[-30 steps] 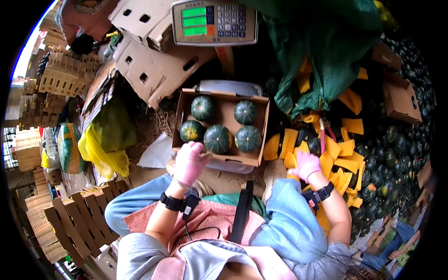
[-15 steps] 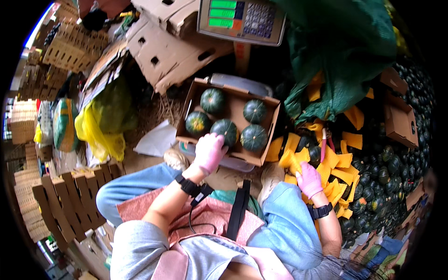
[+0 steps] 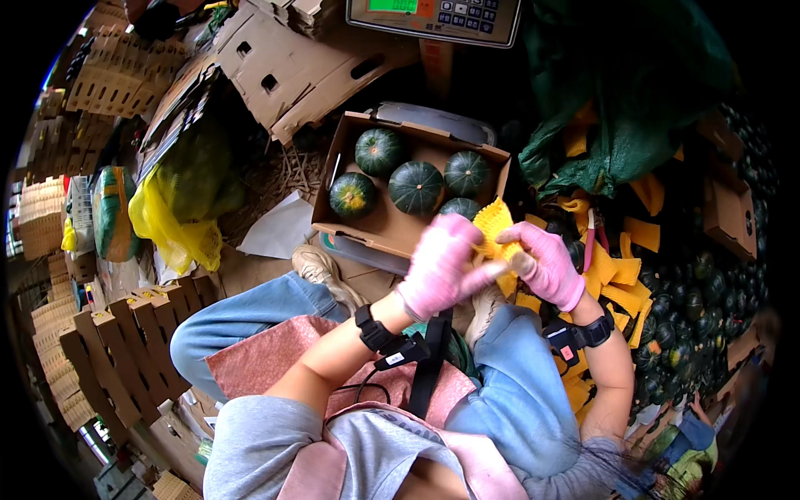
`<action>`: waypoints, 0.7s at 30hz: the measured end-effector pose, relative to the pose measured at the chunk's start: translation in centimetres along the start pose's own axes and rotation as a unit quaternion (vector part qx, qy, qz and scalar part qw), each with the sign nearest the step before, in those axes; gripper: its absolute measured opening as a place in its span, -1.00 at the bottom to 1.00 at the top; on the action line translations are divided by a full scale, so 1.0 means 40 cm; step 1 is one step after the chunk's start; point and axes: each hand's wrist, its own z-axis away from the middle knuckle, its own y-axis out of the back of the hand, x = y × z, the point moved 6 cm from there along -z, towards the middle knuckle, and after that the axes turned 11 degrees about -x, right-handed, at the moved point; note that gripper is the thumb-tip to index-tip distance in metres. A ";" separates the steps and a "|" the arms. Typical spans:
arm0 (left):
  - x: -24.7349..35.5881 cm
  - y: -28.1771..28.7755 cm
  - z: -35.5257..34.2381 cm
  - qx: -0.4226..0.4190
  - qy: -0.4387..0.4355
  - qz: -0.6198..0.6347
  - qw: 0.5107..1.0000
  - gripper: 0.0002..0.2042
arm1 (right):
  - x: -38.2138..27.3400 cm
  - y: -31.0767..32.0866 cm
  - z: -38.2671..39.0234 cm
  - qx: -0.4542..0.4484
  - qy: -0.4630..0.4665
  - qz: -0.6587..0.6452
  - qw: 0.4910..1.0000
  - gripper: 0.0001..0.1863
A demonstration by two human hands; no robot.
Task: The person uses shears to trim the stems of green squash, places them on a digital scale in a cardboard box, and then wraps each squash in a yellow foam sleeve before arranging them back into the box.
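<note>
Right hand: yellow foam sleeve pinched between thumb and fingers.
Left hand: blurred, placed beside the sleeve; whether anything is gripped cannot be told.
Sleeve: held near the box's near right corner.
Cardboard box: five green squashes are contained.

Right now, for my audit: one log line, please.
left hand: at yellow piece | right hand: holding it | open box: green squashes inside
</note>
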 end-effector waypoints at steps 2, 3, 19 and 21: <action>-0.040 0.083 -0.007 0.127 -0.002 -0.154 0.980 -0.57 | 0.040 0.003 0.028 -0.014 -0.015 -0.072 0.997 -0.33; -0.109 0.117 0.001 0.113 0.062 -0.237 0.963 -0.51 | 0.041 0.016 0.046 -0.005 -0.022 -0.075 0.997 -0.33; -0.140 0.128 -0.007 -0.025 0.213 0.083 0.973 -0.72 | 0.092 0.000 0.081 -0.077 -0.054 -0.220 0.971 -0.46; -0.007 -0.006 -0.046 -0.175 0.121 0.115 0.970 -0.62 | 0.114 -0.011 0.077 -0.038 -0.060 -0.267 0.961 -0.50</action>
